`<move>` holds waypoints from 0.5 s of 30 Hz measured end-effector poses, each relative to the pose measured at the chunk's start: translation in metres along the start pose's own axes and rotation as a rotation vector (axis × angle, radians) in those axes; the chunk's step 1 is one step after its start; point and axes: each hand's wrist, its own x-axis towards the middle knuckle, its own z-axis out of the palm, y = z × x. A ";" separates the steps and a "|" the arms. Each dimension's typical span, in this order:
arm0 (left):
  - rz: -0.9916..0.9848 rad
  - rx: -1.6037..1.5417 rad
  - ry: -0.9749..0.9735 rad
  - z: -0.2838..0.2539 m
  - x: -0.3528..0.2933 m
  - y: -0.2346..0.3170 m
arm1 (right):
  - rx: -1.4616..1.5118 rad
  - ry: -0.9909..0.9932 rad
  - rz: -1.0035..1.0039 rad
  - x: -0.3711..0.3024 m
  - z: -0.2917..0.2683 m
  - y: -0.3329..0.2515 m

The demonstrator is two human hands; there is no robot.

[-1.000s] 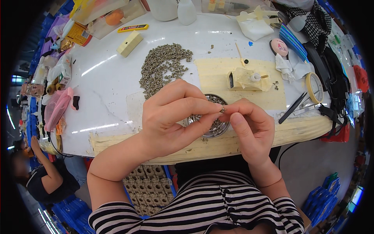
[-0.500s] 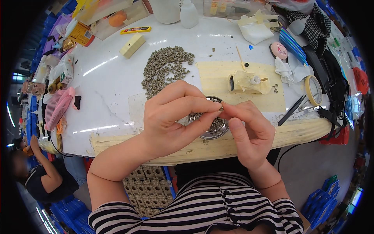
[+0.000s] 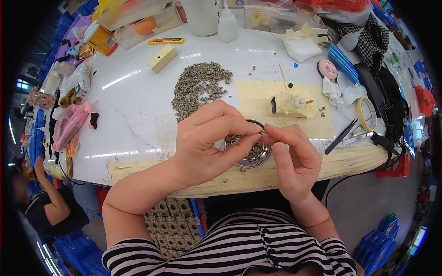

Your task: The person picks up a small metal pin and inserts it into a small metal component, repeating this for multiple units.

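Over a round shiny metal dish (image 3: 266, 158), both hands meet at their fingertips. My left hand (image 3: 209, 140) pinches a small metal part (image 3: 263, 133) between thumb and fingers. My right hand (image 3: 297, 161) is curled, its forefinger tip against that part and its thumb a little apart; anything else in those fingers is too small or hidden to tell. Several similar small metal parts lie in the dish, partly covered by my left hand. Beyond my left hand spreads a loose pile of small grey-brown metal parts (image 3: 198, 83) on the white table.
A tape-wrapped block (image 3: 292, 105) with a small rod stands on yellowish taped sheeting (image 3: 248, 94). At right lie black tweezers (image 3: 340, 136) and a tape roll (image 3: 366, 114). Behind are a cream block (image 3: 162, 59), a yellow box cutter (image 3: 166, 41) and a white squeeze bottle (image 3: 228, 27). Another person (image 3: 50, 202) sits far left.
The view has shifted slightly, so the table's things appear a little lower. Both hands stay together over the dish, with only slight finger movement at the small part.
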 end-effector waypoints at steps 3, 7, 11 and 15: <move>-0.009 0.000 0.004 0.000 -0.001 -0.001 | -0.037 -0.001 -0.046 0.000 0.001 0.001; 0.006 -0.004 0.014 0.000 -0.002 -0.001 | -0.077 -0.027 -0.066 0.000 0.000 0.003; 0.014 -0.006 0.009 0.000 -0.001 -0.001 | -0.083 -0.042 -0.060 0.000 -0.001 0.003; 0.018 -0.018 0.008 0.000 -0.001 -0.001 | -0.019 -0.038 0.001 -0.001 0.001 0.004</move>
